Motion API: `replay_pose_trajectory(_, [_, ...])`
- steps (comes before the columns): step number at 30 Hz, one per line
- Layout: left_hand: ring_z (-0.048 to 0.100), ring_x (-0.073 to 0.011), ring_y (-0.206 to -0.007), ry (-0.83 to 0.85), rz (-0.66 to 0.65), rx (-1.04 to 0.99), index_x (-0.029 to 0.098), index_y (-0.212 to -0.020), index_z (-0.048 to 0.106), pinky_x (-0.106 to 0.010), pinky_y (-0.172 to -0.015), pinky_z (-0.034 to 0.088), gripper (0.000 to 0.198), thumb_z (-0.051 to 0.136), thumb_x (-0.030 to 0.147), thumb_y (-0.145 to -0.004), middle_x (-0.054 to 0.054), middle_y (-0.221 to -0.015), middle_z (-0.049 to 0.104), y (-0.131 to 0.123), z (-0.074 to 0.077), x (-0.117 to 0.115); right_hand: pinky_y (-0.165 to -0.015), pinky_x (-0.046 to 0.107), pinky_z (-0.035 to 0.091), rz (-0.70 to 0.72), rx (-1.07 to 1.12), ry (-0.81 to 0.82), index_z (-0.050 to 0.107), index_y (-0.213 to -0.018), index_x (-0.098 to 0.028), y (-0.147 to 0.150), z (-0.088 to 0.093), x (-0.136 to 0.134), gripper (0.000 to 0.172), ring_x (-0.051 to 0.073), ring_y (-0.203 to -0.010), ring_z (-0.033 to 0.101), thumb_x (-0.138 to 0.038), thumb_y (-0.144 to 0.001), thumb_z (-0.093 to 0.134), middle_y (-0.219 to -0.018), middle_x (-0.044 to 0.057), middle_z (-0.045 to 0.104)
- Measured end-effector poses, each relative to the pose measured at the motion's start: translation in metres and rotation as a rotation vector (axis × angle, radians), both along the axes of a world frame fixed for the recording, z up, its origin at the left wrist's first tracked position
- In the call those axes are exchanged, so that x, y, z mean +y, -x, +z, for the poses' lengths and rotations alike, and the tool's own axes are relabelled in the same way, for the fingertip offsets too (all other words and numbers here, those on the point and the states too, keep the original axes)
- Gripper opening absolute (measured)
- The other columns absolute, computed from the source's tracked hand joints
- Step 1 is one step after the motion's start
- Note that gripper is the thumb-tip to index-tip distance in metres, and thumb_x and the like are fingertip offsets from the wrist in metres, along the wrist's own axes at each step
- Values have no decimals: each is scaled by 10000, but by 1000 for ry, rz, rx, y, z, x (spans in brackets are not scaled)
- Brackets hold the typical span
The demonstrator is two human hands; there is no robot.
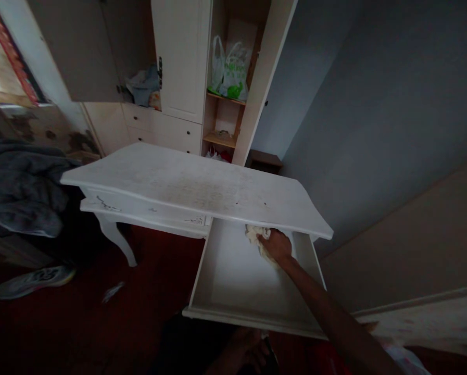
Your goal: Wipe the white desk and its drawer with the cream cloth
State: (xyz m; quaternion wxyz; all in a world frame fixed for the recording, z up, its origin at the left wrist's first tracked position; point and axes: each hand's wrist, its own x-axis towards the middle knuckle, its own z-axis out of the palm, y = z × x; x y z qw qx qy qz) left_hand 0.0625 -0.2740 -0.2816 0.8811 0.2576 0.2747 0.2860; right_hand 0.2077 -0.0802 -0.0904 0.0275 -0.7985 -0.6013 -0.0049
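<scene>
1. Cream-coloured, crumpled cloth (252,234) is bunched in the right hand (279,246), inside a smooth-floored, pulled-out white rectangular drawer (233,276).
2. A white, wavy-edged desk (159,169) is smeared grey-brown on top.
3. The left hand (251,345) is shadowed below the drawer; its grip cannot be told.

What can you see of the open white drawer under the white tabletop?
The shallow, rectangular white drawer, apparently painted wood, is pulled out toward the camera from the right half of the white, curved-edge table. Its floor, low side walls and front's top edge show; its back is hidden beneath the tabletop. The person's right hand holds a crumpled cream cloth against that floor, toward the back. Its underside is too dark to judge.
</scene>
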Motion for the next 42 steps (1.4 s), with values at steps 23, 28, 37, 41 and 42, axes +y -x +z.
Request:
replay_pose_trajectory(23, [628, -141, -659, 37, -57, 32, 98, -991, 697, -274, -621, 469, 688, 829, 648, -598, -98, -860, 721, 18, 30, 3, -949, 404, 499, 469, 544, -3, 583, -1303, -244, 110, -12, 18, 551, 285, -1088, 663, -317, -767, 688, -1207, 69, 712])
replay_pose_trajectory(28, [629, -147, -677, 39, -57, 46, 93, -963, 717, -260, -603, 446, 642, 832, 618, -613, -108, -876, 729, 21, 34, 2, -934, 396, 506, 671, 874, 110, 552, -1330, -221, 102, -20, -21, 628, 248, -1026, 667, -213, -718, 695, -1171, 51, 713])
replay_pose_trajectory(37, [625, -160, -670, 58, -12, 88, 83, -948, 723, -285, -607, 450, 659, 833, 622, -586, -139, -899, 728, 17, 31, -3, -964, 373, 510, 555, 1084, -136, 591, -1274, -201, 105, 0, -32, 503, 216, -1035, 669, -189, -771, 594, -1172, 41, 714])
replay_pose_trajectory(41, [621, -170, -658, 62, 0, 100, 84, -896, 722, -291, -591, 449, 634, 835, 613, -566, -141, -869, 723, 15, 28, -4, -1125, 403, 395, 629, 910, -263, 567, -1347, -275, 116, 14, -15, 613, 223, -1284, 559, -154, -747, 604, -1381, 15, 623])
replay_pose_trajectory(42, [626, -171, -669, 53, 5, 91, 86, -901, 723, -290, -600, 453, 613, 829, 601, -586, -138, -875, 724, 16, 28, -4, -1138, 411, 379, 671, 855, -257, 569, -1347, -286, 120, 17, -13, 623, 224, -1308, 539, -150, -742, 617, -1401, 9, 609])
